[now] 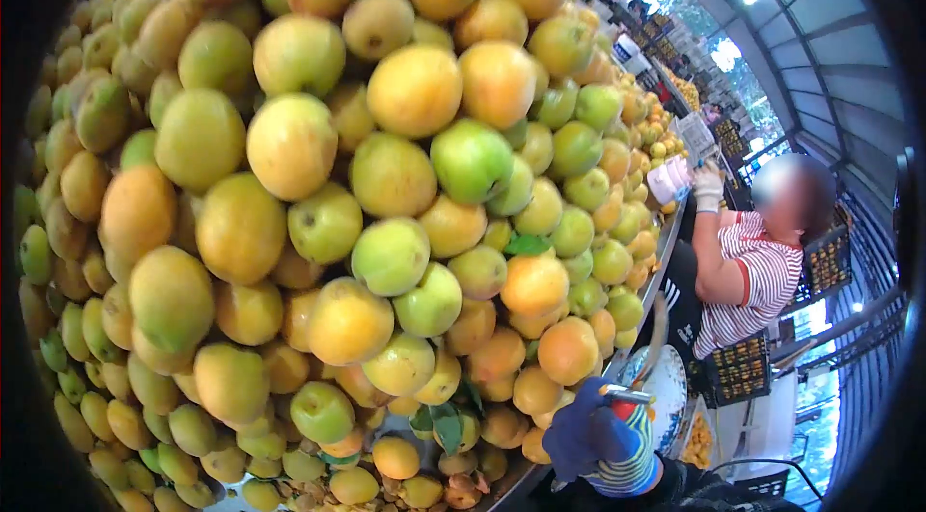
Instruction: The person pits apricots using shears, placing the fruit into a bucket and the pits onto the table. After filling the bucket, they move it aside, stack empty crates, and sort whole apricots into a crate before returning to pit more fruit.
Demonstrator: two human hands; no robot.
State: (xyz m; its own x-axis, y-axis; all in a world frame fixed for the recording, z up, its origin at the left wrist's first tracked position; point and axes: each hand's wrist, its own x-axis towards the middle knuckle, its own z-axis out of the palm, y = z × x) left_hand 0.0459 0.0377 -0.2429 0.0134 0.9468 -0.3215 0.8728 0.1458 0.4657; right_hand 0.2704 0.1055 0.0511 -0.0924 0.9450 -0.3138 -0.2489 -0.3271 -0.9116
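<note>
At the bottom, my right hand (584, 430) wears a dark blue glove with a striped cuff. Its fingers look curled round a small silver tool (627, 394) with a red part; the kind of tool is not clear, and the glove covers most of the grip. Right beside the hand is the edge of a large heap of green, yellow and orange apricots (352, 319), which fills most of the head view. A few green leaves (447, 425) lie among the fruit. Of my left hand nothing shows.
A patterned basin (667, 391) stands just beyond my glove. Another person (748, 266) in a striped shirt sits along the bench, a gloved hand at a pink container (668, 181). Black crates (741, 369) of fruit stand behind. Some orange fruit (697, 440) lies in a tray.
</note>
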